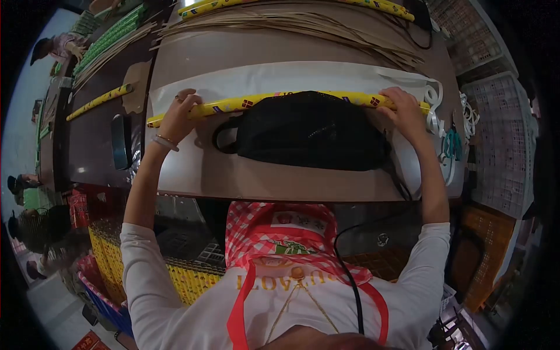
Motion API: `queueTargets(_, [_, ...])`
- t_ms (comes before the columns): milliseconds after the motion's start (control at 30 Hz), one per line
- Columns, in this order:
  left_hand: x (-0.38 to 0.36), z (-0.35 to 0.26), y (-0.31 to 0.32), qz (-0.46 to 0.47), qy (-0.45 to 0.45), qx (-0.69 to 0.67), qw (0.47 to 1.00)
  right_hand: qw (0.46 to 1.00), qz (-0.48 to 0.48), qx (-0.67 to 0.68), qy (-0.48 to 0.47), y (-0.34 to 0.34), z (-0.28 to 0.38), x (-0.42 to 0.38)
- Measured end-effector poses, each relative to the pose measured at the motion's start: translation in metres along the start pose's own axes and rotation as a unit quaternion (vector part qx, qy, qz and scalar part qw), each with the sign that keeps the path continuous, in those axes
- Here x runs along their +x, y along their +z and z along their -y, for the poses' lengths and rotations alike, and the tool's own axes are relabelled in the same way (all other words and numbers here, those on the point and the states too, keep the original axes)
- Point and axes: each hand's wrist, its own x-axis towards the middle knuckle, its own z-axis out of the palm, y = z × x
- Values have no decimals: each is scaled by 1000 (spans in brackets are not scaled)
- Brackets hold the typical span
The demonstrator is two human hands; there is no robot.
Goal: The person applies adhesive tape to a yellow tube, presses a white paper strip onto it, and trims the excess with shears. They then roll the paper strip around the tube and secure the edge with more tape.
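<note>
A long yellow printed roll [233, 105] lies crosswise on the table, along the near edge of a long white sheet [251, 74]. Near its left end, my left hand [179, 114] is closed over it with the fingers curled. My right hand [405, 111] grips the same roll close to its right end. In front of the roll sits a black fabric bag [309, 131] with a loop handle, which hides part of the roll's middle. White ribbon [433, 105] curls just beyond my right hand, and teal-handled scissors [452, 144] lie at the table's right edge.
Thin brown strips [291, 23] and another yellow roll [233, 7] lie at the back. On the left table are a phone [121, 142], a yellow roll [99, 102] and green rolls [111, 38]. Crates [501, 140] stand right. Other people are at far left.
</note>
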Motion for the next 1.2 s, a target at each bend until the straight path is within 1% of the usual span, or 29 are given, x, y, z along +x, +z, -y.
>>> queueTargets(67, [-2, 1, 0, 8, -12, -1, 1000, 999, -28, -14, 11, 2, 4, -3])
queueTargets(100, [-3, -8, -6, 14, 13, 28, 999, 995, -94, -10, -14, 1, 9, -7])
queueTargets(133, [-3, -13, -7, 18, 7, 41, 999, 987, -160, -13, -32, -3, 13, -17])
queueTargets(167, [-5, -14, -7, 25, 3, 53, 998, 983, -179, 33, -3, -7, 14, -27])
queueTargets(233, [-9, -10, -5, 5, 54, 90, 994, 970, -217, 50, 96, -12, 4, -60])
queueTargets(267, [-9, -14, -7, 6, 60, 100, 993, 951, -269, 83, 127, -18, -2, -75])
queueTargets(333, [-6, -23, -14, 16, 59, 110, 992, 931, -308, -2, 197, -28, -43, -108])
queueTargets(367, [-5, -27, -18, 27, 52, 110, 992, 917, -276, 19, 287, -38, -55, -123])
queueTargets(433, [4, -40, -23, 29, 62, 111, 991, 913, -214, -88, 335, -32, -124, -162])
queueTargets(467, [10, -53, -25, 15, 78, 103, 991, 914, -204, -56, 346, -41, -127, -163])
queueTargets(533, [21, -86, -26, -8, 84, 95, 992, 917, -134, -29, 375, -45, -142, -159])
queueTargets(567, [27, -103, -23, -21, 107, 89, 990, 921, -93, 5, 377, -38, -161, -159])
queueTargets(600, [33, -120, -21, -34, 129, 83, 988, 921, -96, 5, 378, -37, -163, -157])
queueTargets(667, [41, -150, -17, -40, 161, 22, 986, 915, -56, -70, 394, -37, -166, -152])
queueTargets(700, [44, -164, -15, -38, 174, -9, 984, 917, -83, -28, 389, -38, -169, -151])
queueTargets(733, [46, -179, -14, -55, 204, -4, 977, 900, -132, 58, 412, -41, -170, -153])
queueTargets(767, [47, -189, -12, -58, 202, -3, 978, 873, -179, 145, 430, -45, -172, -156])
queueTargets(800, [47, -196, -10, -55, 229, -25, 972, 866, -204, 170, 424, -48, -182, -156])
queueTargets(833, [47, -203, -8, -51, 254, -46, 965, 868, -203, 171, 420, -43, -188, -160])
queueTargets(900, [46, -212, 4, -53, 250, -57, 965, 881, -183, 170, 401, -45, -164, -164])
queueTargets(933, [47, -215, 10, -40, 264, -78, 961, 893, -125, 178, 395, -43, -183, -169])
queueTargets(967, [48, -219, 13, -28, 280, -100, 954, 893, -125, 177, 395, -43, -185, -166])
queueTargets(1000, [46, -225, 15, -23, 287, -92, 953, 833, -178, 274, 446, -43, -186, -164])
queueTargets(1033, [45, -229, 17, -23, 289, -94, 952, 758, -228, 366, 489, -44, -187, -164])
queueTargets(1067, [43, -232, 18, -11, 295, -90, 951, 790, -225, 330, 465, -43, -186, -165])
queueTargets(1100, [41, -234, 19, -1, 299, -84, 950, 790, -226, 329, 465, -43, -186, -167])
queueTargets(1133, [37, -236, 17, 2, 292, -87, 953, 879, -164, 174, 413, -44, -186, -165])
queueTargets(1167, [34, -237, 18, -1, 289, -85, 954, 935, -95, 13, 342, -44, -185, -160])
queueTargets(1200, [31, -236, 21, 5, 275, -107, 955, 925, -101, 4, 365, -39, -186, -154])
